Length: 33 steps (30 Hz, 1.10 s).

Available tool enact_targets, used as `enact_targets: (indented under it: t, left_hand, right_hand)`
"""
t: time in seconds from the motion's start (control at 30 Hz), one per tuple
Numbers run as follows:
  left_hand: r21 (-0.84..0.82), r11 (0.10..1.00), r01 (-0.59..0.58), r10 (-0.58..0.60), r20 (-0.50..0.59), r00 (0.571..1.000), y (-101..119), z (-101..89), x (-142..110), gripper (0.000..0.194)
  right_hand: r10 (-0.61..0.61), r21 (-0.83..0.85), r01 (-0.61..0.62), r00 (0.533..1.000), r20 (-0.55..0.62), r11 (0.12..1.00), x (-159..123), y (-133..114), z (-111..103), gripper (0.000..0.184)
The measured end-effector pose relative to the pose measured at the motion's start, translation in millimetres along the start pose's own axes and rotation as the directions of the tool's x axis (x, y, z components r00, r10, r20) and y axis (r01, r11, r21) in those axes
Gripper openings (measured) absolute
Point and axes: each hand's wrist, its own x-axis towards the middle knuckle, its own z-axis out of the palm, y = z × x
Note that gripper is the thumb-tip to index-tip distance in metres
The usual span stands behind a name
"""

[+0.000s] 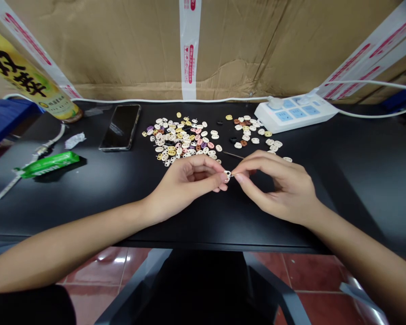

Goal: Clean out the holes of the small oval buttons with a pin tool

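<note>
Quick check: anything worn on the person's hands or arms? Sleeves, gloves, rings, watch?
Left hand and right hand are bare: no gloves, no visible rings, no watch. Both forearms are uncovered up to the frame edge. A bit of black fabric, possibly clothing, shows bottom left.

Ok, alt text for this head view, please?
Left hand and right hand pinch a small white two-hole button together above a black table. Behind lie a pile of pastel plastic buttons, a black phone and a white power strip.
</note>
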Motion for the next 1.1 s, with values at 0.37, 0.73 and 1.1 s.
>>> enact_targets:
  t: [0.37, 0.73, 1.1]
  left_hand:
    - [-0.001, 1.000, 0.005, -0.005, 0.001, 1.000, 0.8, 0.9, -0.3, 0.010]
    - [-0.024, 1.000, 0.007, -0.008, -0.004, 1.000, -0.7, 0.9, -1.4, 0.015]
    - [-0.073, 0.996, 0.045, -0.044, 0.011, 0.999, -1.3, 0.2, -2.8, 0.015]
  right_hand:
    - [0.007, 0.017, -0.007, 1.000, 0.002, 1.000, 0.8, -2.2, 0.1, 0.015]
    - [0.024, 0.004, -0.024, 0.999, -0.037, 1.000, 0.5, -2.9, -0.4, 0.018]
    - [0.008, -0.024, -0.008, 1.000, -0.006, 1.000, 0.0, -4.6, 1.2, 0.018]
